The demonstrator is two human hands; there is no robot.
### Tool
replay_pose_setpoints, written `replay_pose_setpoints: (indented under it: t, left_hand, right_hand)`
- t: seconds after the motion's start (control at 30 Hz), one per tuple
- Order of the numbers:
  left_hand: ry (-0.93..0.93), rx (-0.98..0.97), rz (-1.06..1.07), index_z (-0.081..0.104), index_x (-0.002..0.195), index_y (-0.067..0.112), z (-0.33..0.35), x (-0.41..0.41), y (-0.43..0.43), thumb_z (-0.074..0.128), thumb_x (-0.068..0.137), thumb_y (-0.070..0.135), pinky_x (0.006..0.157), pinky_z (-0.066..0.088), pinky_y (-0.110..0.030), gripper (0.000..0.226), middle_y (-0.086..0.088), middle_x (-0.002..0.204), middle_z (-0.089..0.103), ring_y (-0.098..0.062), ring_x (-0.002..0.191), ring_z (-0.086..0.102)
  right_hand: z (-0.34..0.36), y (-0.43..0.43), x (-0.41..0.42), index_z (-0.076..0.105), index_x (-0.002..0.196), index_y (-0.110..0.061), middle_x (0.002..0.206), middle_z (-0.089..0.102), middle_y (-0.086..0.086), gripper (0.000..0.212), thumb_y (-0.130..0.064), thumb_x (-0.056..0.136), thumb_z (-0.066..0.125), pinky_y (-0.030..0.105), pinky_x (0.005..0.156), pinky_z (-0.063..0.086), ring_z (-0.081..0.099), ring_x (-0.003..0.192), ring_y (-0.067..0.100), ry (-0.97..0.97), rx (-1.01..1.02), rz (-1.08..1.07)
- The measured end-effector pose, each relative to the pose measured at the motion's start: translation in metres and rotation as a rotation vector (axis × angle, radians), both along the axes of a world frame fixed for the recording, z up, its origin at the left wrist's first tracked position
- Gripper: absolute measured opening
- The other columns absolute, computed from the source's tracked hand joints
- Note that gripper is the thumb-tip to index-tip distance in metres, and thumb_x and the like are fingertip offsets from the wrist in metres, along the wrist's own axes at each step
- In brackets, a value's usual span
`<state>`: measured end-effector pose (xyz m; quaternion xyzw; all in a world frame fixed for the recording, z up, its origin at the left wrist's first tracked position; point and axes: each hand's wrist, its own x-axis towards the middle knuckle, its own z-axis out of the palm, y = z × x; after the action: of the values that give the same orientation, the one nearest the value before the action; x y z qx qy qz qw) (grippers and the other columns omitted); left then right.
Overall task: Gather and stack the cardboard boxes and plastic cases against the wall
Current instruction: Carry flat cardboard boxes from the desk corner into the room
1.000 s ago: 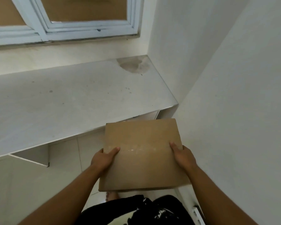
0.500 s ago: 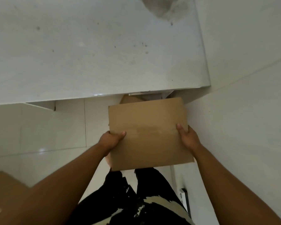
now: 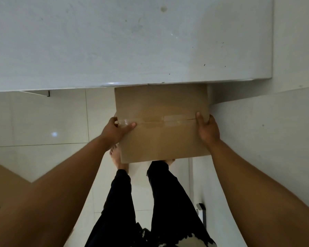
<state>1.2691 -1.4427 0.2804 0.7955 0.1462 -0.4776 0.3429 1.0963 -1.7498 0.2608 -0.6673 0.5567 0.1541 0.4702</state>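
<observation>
I hold a brown cardboard box [image 3: 162, 138] with a clear-taped seam across its top, low in front of me above the floor. My left hand [image 3: 114, 132] grips its left side with the thumb lying on the tape. My right hand [image 3: 208, 130] grips the right side, thumb on top. The box's far edge sits just under the front lip of the white counter [image 3: 132, 41]. What lies beneath the box is hidden.
A white wall [image 3: 275, 139] runs close along the right. Another cardboard box [image 3: 5, 186] shows at the lower left behind my forearm. My bare feet stand on the white floor tiles [image 3: 43, 118] under the box. A small dark object [image 3: 202, 211] sits by the wall.
The view has tilted further down and the box has gone lower and forward, its far edge now under the counter lip. Both hands keep the same grip.
</observation>
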Motion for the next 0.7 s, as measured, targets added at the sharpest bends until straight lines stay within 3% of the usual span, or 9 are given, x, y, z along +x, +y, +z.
replay_pose_setpoints:
  t: [0.07,0.13,0.23,0.3,0.37,0.5,0.7]
  left_hand:
    - [0.012,0.003,-0.015,0.047,0.126,0.027,0.002,-0.004,0.004,0.085,0.085,0.045,0.074,0.053,-0.024,0.059,0.015,0.104,0.061,-0.005,0.092,0.063]
    - [0.032,0.026,-0.034,0.052,0.133,0.02,0.007,-0.01,0.01,0.083,0.089,0.042,0.073,0.053,-0.025,0.059,0.007,0.11,0.066,-0.011,0.094,0.065]
    - [0.014,0.096,-0.195,0.048,0.149,0.012,0.026,-0.017,0.018,0.072,0.097,0.039,0.097,0.055,-0.039,0.063,-0.011,0.137,0.064,-0.03,0.119,0.064]
    - [-0.007,0.13,-0.338,0.045,0.153,0.011,0.044,-0.02,0.023,0.067,0.099,0.035,0.107,0.051,-0.043,0.063,-0.013,0.143,0.062,-0.034,0.128,0.061]
    - [-0.018,0.136,-0.436,0.05,0.15,0.01,0.064,-0.022,0.026,0.07,0.097,0.031,0.107,0.05,-0.039,0.06,-0.011,0.142,0.064,-0.031,0.128,0.062]
    - [-0.05,0.068,-0.565,0.071,0.125,0.013,0.105,-0.016,0.032,0.072,0.096,0.023,0.091,0.048,-0.027,0.03,-0.006,0.121,0.069,-0.021,0.109,0.065]
    - [-0.223,0.008,-0.75,0.072,0.121,0.015,0.151,0.007,0.06,0.071,0.097,0.028,0.101,0.05,-0.035,0.027,-0.004,0.122,0.068,-0.024,0.118,0.063]
  right_hand:
    - [0.001,0.002,-0.004,0.048,0.148,-0.022,0.139,0.061,0.003,0.07,-0.07,0.098,0.048,0.032,0.093,0.043,0.06,0.121,0.027,0.019,0.031,0.011]
    - [0.009,0.007,-0.008,0.046,0.15,-0.019,0.142,0.06,0.005,0.071,-0.067,0.099,0.051,0.033,0.093,0.045,0.06,0.124,0.03,0.069,0.06,0.029]
    - [0.03,0.012,-0.019,0.034,0.158,-0.017,0.148,0.055,0.008,0.071,-0.049,0.1,0.058,0.037,0.099,0.049,0.059,0.125,0.032,0.176,0.117,0.105]
    - [0.049,0.016,-0.025,0.033,0.157,-0.015,0.146,0.055,0.009,0.069,-0.039,0.098,0.06,0.04,0.102,0.05,0.059,0.123,0.032,0.228,0.127,0.188]
    - [0.074,0.024,-0.029,0.038,0.153,-0.013,0.142,0.057,0.008,0.064,-0.036,0.098,0.06,0.039,0.101,0.05,0.059,0.121,0.031,0.24,0.105,0.238]
    - [0.124,0.051,-0.04,0.038,0.155,-0.015,0.141,0.06,0.008,0.067,-0.037,0.096,0.061,0.04,0.104,0.049,0.061,0.121,0.03,0.153,0.019,0.206]
    - [0.183,0.113,-0.061,0.021,0.164,-0.017,0.154,0.045,0.017,0.08,-0.04,0.099,0.06,0.042,0.112,0.043,0.049,0.137,0.038,0.155,-0.111,0.365]
